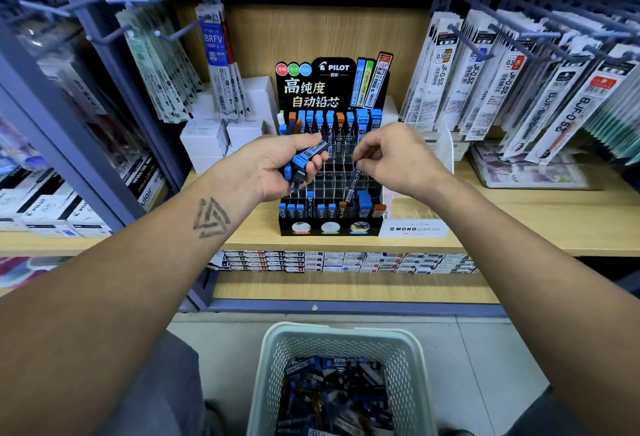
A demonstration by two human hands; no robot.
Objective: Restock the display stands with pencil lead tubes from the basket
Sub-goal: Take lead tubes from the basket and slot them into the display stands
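Gripping a small bundle of lead tubes (304,162), the left hand (277,165) curls round their middles, blue caps poking out toward the wrist and long axes slanting up to the right. Just right of it, the right hand (388,158) pinches a single tube (354,182) near its upper end, steeply tilted, lower end dipping into the display stand (332,227) beneath both hands. These tubes look light, rigid, smooth plastic, best pinched near the cap. Below the hands, the basket (270,349) holds more.
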